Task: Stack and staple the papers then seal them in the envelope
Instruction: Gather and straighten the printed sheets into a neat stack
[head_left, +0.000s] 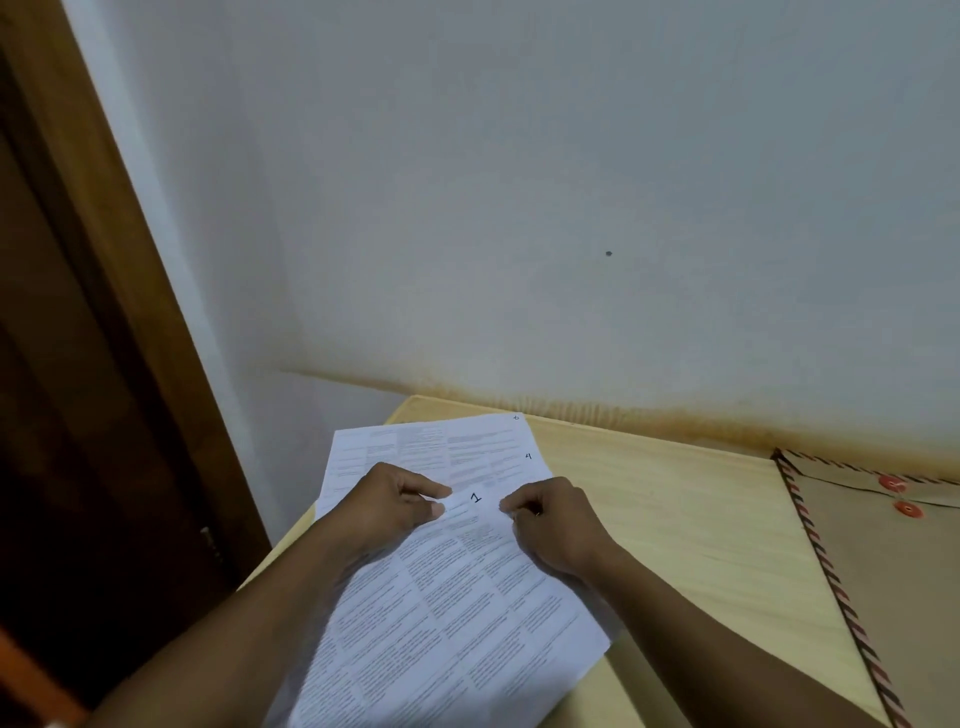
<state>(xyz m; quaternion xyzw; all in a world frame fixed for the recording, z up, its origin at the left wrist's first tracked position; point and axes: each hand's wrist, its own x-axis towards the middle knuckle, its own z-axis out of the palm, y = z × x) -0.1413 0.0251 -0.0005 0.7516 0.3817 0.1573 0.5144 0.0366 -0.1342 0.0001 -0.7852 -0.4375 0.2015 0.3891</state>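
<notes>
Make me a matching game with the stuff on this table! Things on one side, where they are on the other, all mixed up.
Things:
1. sheet marked 1
2. sheet marked 4
3. envelope
4. left hand

Places:
A. at the table's right edge, flap buttons showing
B. on top of the pile, pinched by both hands
C. peeking out beyond the top sheet, nearer the wall
D. gripping the top sheet left of its number

Pairs: 1-B, 2-C, 3-A, 4-D
</notes>
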